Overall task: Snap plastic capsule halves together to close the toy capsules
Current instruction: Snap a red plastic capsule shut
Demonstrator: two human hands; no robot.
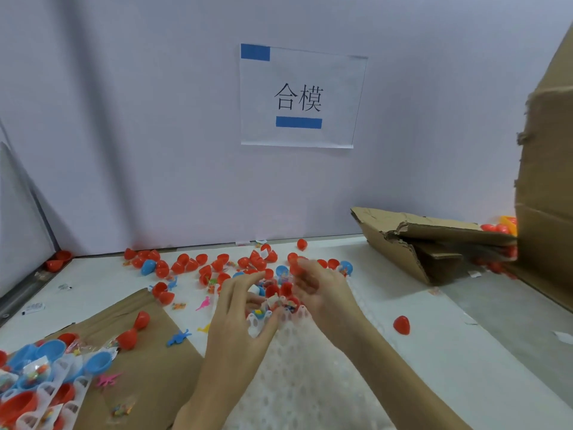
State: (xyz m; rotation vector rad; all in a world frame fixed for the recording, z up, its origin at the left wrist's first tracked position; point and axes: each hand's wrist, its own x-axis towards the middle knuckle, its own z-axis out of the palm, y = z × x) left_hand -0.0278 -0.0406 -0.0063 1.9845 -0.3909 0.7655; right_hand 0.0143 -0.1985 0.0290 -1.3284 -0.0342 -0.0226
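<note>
Head view first, and the only one: both hands meet over the white perforated tray that runs from the near edge up to the capsule pile. The left hand lies on the tray's left border, fingers long and loosely spread, its fingertips reaching toward the far end of the tray where filled halves sit; whether it pinches anything there I cannot tell. The right hand is on the tray's right border, fingers curled inward and blurred, and a red shape shows at its fingertips, likely a red capsule half, though the blur leaves the grip uncertain. Between the two hands, at the tray's far end, stand open capsule halves with toys inside, mouths upward. So the piece to be capped lies just beyond and between the fingertips, nearer the right hand, and my judgement is that the right hand would bring a cap down onto an upturned half while the left steadies it. Beyond the tray, loose red and blue halves are scattered toward the wall; one closed red capsule lies well right of the tray.
</note>
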